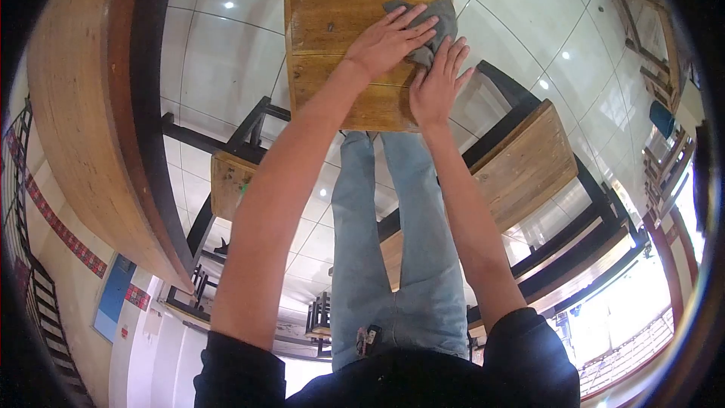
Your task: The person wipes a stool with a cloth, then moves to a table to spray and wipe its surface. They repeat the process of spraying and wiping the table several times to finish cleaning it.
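A grey cloth (441, 21) lies bunched on the far right corner of a wooden chair seat (325, 26). My left hand (389, 44) rests flat on the seat with its fingers stretched out over the cloth's left part. Beside it, my right hand (439, 87) lies at the seat's right edge, fingers extended and the tips touching the cloth's lower edge. Neither hand has its fingers wrapped round the cloth. Part of the cloth is hidden under the left fingers.
A large wooden table (91, 106) with a dark edge stands close on the left. To the right is another wooden chair (529, 162) with a dark frame. White tiles (234, 57) cover the floor. More wooden furniture (642, 0) stands at the far right.
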